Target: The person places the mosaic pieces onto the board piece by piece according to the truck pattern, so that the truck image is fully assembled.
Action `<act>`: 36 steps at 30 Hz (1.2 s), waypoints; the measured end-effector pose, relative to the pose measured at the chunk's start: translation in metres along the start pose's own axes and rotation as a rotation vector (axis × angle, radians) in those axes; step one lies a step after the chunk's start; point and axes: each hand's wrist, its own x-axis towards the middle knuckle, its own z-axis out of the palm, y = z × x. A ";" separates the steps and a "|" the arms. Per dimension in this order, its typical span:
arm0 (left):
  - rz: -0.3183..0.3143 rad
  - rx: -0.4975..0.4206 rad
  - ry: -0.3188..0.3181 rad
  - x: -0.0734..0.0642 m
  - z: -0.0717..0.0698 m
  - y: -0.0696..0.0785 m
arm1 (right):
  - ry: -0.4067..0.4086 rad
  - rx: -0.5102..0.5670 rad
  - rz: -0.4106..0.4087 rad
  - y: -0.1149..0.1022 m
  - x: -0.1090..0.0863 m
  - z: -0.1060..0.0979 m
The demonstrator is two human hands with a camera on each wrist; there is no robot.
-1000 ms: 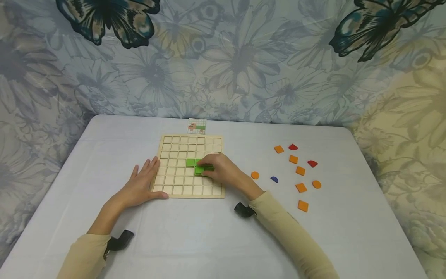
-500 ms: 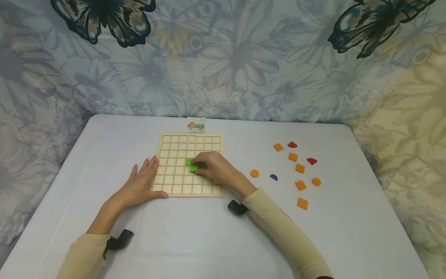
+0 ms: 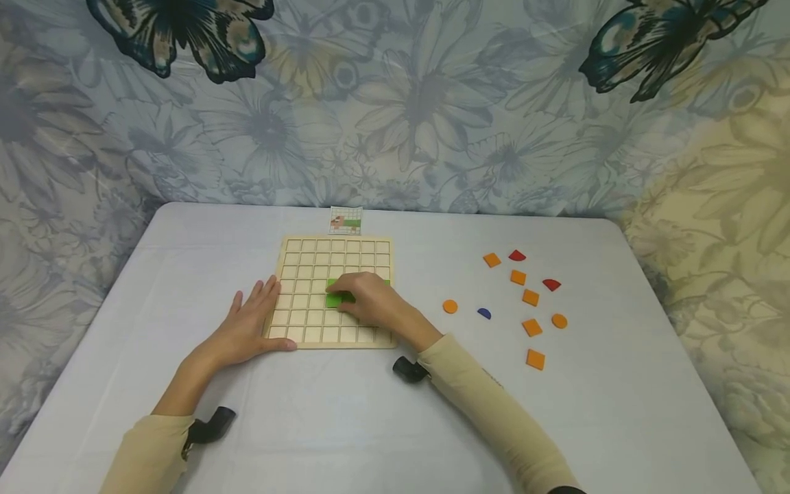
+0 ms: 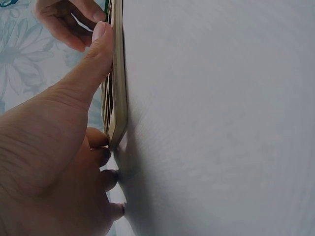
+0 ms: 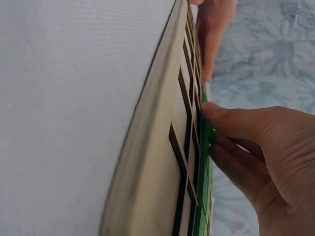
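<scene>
A wooden grid board (image 3: 302, 319) lies on the table, its square cells open upward. At its left edge rests my left hand (image 3: 243, 329), fingers spread along the side and thumb over the front left corner. My right hand (image 3: 373, 300) is over the board's middle, thumb and fingers pinching a green square tile (image 3: 334, 300) at the grid. In the right wrist view, the thumb and fingertips of that hand (image 5: 275, 157) meet at the green piece. More green tiles (image 5: 202, 196) sit in a row on the board, mostly hidden under the right hand in the head view.
A small picture card (image 3: 345, 221) lies behind the board. To the right are scattered orange squares (image 3: 535, 359), orange discs (image 3: 450, 307), red wedges (image 3: 552, 285) and a blue half-disc (image 3: 484, 313). A floral cloth (image 3: 426, 110) hangs behind the white table (image 3: 308, 425).
My right hand has moved left across the board, bringing the green tile about one or two cells over. The left hand has stayed at the board's edge.
</scene>
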 end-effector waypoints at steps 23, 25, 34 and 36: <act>0.002 0.002 -0.001 -0.001 -0.003 0.003 | 0.069 0.033 0.005 0.001 -0.013 -0.012; 0.002 -0.001 -0.004 -0.001 -0.003 0.003 | 0.083 0.034 0.004 0.003 -0.016 -0.015; -0.002 -0.011 -0.009 -0.001 -0.002 0.001 | 0.134 0.113 0.030 0.010 -0.029 -0.026; -0.005 -0.009 -0.010 -0.001 -0.001 0.000 | 0.152 0.123 0.029 0.013 -0.032 -0.028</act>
